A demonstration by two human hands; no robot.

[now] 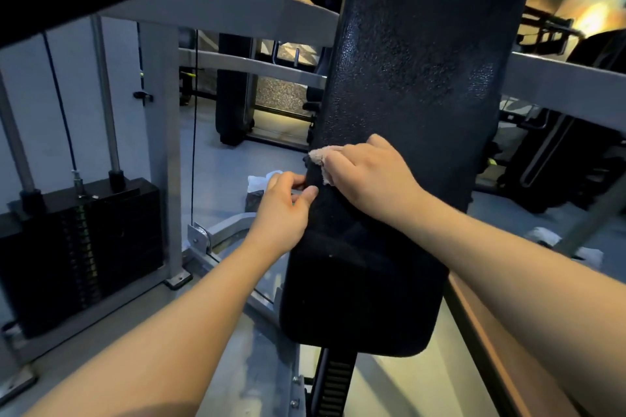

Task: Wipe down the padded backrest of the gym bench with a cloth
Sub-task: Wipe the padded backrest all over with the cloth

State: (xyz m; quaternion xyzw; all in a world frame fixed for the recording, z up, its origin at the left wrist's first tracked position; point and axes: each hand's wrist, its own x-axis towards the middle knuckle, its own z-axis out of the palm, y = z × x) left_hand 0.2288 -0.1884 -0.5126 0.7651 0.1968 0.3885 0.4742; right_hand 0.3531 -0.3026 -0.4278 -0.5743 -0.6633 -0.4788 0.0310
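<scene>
Right hand [369, 176] grips a crumpled beige cloth [320, 157], pressing it to the left edge of the black textured padded backrest [423, 61], low down. Left hand [283, 210] pinches that same edge just below the cloth

Legible text: none. Weight stack [111, 247], left of the backrest [413, 78]: a column of small greenish marks runs down its plates, too small and blurred to read as numbers or letters.
</scene>
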